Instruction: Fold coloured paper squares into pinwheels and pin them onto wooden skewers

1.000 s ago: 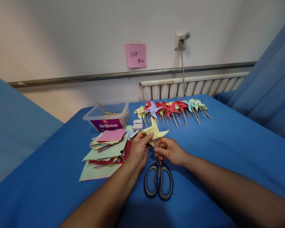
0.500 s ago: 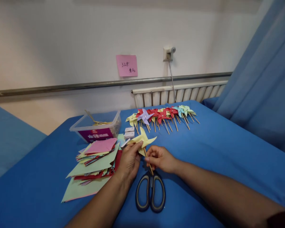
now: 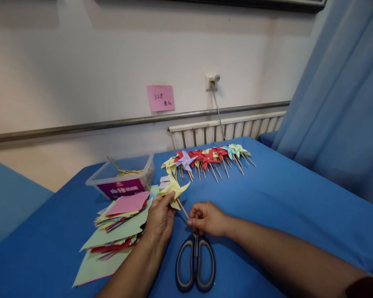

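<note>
A pale yellow paper pinwheel (image 3: 175,189) on a thin wooden stick (image 3: 183,208) is held between my hands. My left hand (image 3: 161,215) pinches the pinwheel's paper near its centre, thumb on top. At the lower end of the stick, my right hand (image 3: 207,218) has its thumb and fingers closed on the wood. Scissors (image 3: 191,265) with dark, grey-lined handles lie just below my hands, their blades mostly hidden. To the left of my left hand is a pile of coloured paper sheets (image 3: 124,205), pink on top and green lower down.
Finished-looking pinwheels (image 3: 209,159) in several colours lie in a row at the back of the blue-covered table (image 3: 267,198). A clear plastic box (image 3: 121,178) holding sticks stands behind the paper. Small white boxes (image 3: 164,182) sit near the pinwheel. A blue curtain (image 3: 335,95) hangs at right.
My right hand has slid down the stick towards its lower end, away from the paper. The left hand still holds the pinwheel's head. The whole view has shifted slightly.
</note>
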### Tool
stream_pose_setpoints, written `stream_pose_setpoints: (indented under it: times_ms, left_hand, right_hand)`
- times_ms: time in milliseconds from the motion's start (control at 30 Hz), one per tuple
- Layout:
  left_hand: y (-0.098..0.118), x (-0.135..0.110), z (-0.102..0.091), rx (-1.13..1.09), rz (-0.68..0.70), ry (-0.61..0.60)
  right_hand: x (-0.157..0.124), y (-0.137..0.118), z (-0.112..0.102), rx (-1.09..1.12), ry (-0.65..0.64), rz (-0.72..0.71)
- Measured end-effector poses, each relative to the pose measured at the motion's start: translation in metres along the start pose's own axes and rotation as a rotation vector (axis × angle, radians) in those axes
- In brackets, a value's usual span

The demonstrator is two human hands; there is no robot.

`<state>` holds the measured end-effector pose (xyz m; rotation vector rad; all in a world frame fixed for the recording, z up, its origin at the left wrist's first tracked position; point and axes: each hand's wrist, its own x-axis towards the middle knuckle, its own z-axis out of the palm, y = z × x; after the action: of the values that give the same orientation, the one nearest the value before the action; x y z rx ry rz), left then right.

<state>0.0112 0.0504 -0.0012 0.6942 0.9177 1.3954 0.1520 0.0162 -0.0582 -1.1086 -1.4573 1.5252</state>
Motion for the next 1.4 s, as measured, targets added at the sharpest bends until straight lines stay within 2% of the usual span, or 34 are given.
stream_pose_setpoints:
  times_ms: [200, 367, 667, 800, 900, 1033, 1200, 1400]
  left_hand:
    - [0.000, 0.001, -0.001, 0.018, 0.006, 0.026]
    - [-0.001, -0.002, 0.000, 0.018, 0.007, -0.014]
    - [-0.001, -0.004, -0.001, 0.020, -0.012, 0.000]
    - [-0.005, -0.004, -0.003, -0.012, -0.050, 0.021]
    - [-0.009, -0.004, -0.006, -0.006, -0.068, 0.068]
    - [-0.014, -0.004, -0.008, 0.064, -0.011, 0.156]
    - [-0.020, -0.003, -0.010, 0.155, -0.005, 0.147]
    - [-0.028, -0.003, -0.013, 0.221, -0.026, 0.098]
  right_hand:
    - [0.000, 0.008, 0.000, -0.168, 0.031, -0.016]
    - [0.001, 0.013, -0.001, -0.236, 0.083, -0.059]
    - [0.002, 0.011, 0.002, -0.127, 0.076, 0.019]
    - [0.005, 0.004, 0.004, -0.075, 0.158, 0.033]
    - [0.019, -0.003, 0.002, -0.140, 0.300, 0.057]
    - [0.058, -0.011, -0.006, -0.274, 0.441, 0.083]
    - [0.104, -0.017, -0.012, -0.442, 0.530, 0.098]
    - [0.123, -0.023, -0.012, -0.619, 0.570, 0.139]
